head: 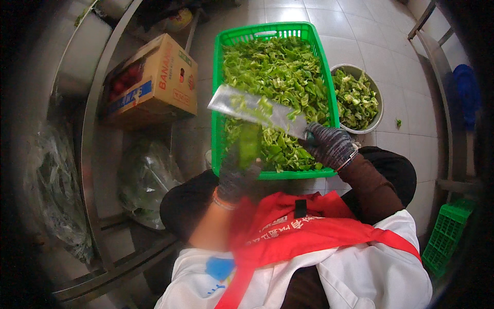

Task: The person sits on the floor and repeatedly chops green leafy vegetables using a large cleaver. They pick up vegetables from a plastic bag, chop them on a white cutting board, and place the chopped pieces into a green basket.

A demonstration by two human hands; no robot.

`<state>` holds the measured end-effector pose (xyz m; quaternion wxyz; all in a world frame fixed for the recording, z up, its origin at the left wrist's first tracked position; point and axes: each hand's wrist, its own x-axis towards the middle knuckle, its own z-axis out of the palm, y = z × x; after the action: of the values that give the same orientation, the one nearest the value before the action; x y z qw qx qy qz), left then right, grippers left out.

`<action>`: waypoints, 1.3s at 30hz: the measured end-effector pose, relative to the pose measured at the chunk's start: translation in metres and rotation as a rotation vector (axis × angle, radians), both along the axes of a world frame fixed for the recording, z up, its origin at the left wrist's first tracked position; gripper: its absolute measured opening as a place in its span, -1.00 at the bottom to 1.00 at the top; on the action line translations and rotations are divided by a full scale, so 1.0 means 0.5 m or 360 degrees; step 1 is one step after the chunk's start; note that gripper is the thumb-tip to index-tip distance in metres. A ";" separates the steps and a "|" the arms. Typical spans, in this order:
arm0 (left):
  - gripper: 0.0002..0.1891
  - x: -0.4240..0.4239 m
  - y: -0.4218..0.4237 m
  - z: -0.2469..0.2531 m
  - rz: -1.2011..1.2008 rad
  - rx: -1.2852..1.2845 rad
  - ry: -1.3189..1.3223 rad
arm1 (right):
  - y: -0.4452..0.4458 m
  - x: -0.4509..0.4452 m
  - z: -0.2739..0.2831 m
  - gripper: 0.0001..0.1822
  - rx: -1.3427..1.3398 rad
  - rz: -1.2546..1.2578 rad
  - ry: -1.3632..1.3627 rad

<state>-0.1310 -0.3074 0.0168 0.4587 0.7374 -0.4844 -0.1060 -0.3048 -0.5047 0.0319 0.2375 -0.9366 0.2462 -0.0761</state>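
My right hand [328,145], in a grey knitted glove, is closed on the handle of a wide cleaver [247,106]. The blade points left over a green plastic basket [276,175], and bits of green stick to it. Chopped green leaves and slices [281,73] fill the basket. At its near left corner, my left hand [239,170], also gloved, holds a blurred green vegetable [250,145] upright just below the blade. What kind of vegetable it is cannot be told.
A round white tub [380,112] of leafy scraps stands right of the basket. On the left are a metal rack [88,154], a cardboard banana box [173,77] with red items and clear plastic bags of greens [146,185]. A green crate [445,235] lies at lower right.
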 end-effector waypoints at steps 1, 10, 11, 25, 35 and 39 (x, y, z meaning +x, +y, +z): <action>-0.44 0.004 0.001 -0.005 0.0035 0.0017 -0.0189 | -0.004 0.003 0.005 -0.67 0.0025 -0.0092 0.0094; -0.43 0.016 0.027 -0.019 -0.0048 0.0521 -0.1538 | 0.038 0.009 0.022 -0.72 0.0058 0.0288 0.0240; -0.39 0.014 0.014 0.029 -0.0102 0.0454 -0.1214 | 0.026 0.008 0.016 -0.72 0.0092 0.0186 0.0196; -0.47 -0.010 -0.023 0.051 0.0153 0.0163 -0.0412 | 0.017 0.002 -0.007 -0.71 0.0055 0.0040 0.0053; -0.44 0.063 0.097 -0.277 0.0411 0.0454 -0.2453 | 0.079 0.037 0.035 -0.70 0.0150 0.0442 0.0092; -0.56 -0.003 -0.016 -0.040 0.0133 0.0066 -0.0184 | 0.027 0.009 -0.003 -0.72 -0.0001 0.0071 0.0188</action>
<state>-0.1326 -0.3154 -0.0030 0.4187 0.7711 -0.4766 -0.0540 -0.3002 -0.4914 0.0302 0.2238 -0.9448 0.2388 -0.0155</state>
